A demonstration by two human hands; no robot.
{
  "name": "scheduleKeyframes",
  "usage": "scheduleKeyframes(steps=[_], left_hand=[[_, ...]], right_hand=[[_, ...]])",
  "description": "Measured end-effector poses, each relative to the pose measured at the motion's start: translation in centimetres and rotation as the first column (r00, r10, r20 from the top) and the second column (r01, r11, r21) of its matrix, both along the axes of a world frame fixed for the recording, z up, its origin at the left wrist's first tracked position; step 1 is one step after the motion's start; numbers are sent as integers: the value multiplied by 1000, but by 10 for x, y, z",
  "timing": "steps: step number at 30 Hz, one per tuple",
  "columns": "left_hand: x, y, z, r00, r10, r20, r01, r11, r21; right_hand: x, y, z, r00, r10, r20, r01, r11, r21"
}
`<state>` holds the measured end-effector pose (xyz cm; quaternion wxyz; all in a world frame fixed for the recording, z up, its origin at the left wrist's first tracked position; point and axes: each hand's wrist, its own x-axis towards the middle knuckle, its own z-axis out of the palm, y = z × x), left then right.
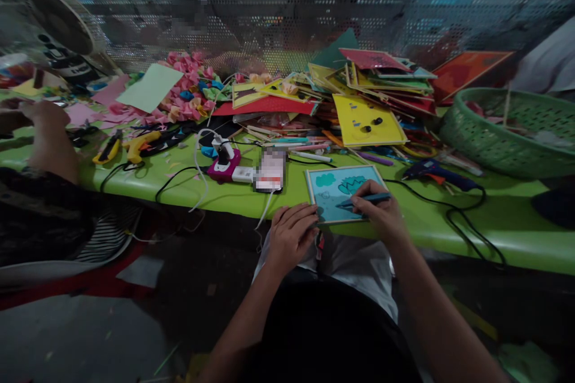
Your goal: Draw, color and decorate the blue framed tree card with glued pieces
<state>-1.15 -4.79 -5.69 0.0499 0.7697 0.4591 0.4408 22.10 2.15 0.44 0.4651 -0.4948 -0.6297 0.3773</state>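
A light-blue picture card (331,211) with a thin pale frame lies at the front edge of the green table. Cloud-like and spiky shapes in teal and dark outline are on it. My right hand (381,213) grips a dark blue marker pen (376,197), its tip over the middle of the card. Resting at the card's lower left corner is my left hand (294,232), its fingers stretched out flat and holding nothing. Just left of the card a phone (271,169) with a white cable lies on the table.
A purple power strip (226,166) with cables sits left of the phone. Blue glue gun (442,175) and green basket (503,131) are at the right. Framed cards (381,81), pens (300,146) and pink paper pieces (191,87) pile up behind. Another person's arm (51,131) reaches in at left.
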Motion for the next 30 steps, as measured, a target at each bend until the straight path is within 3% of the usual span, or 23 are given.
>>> scheduleKeyframes(steps=[18, 30], left_hand=[[0, 0, 3, 1000, -2, 4, 2, 1000, -6], [0, 0, 3, 1000, -1, 3, 1, 1000, 0]], right_hand=[[-1, 1, 0, 1000, 1, 27, -1, 1000, 9], [1, 1, -5, 1000, -13, -12, 14, 996, 91]])
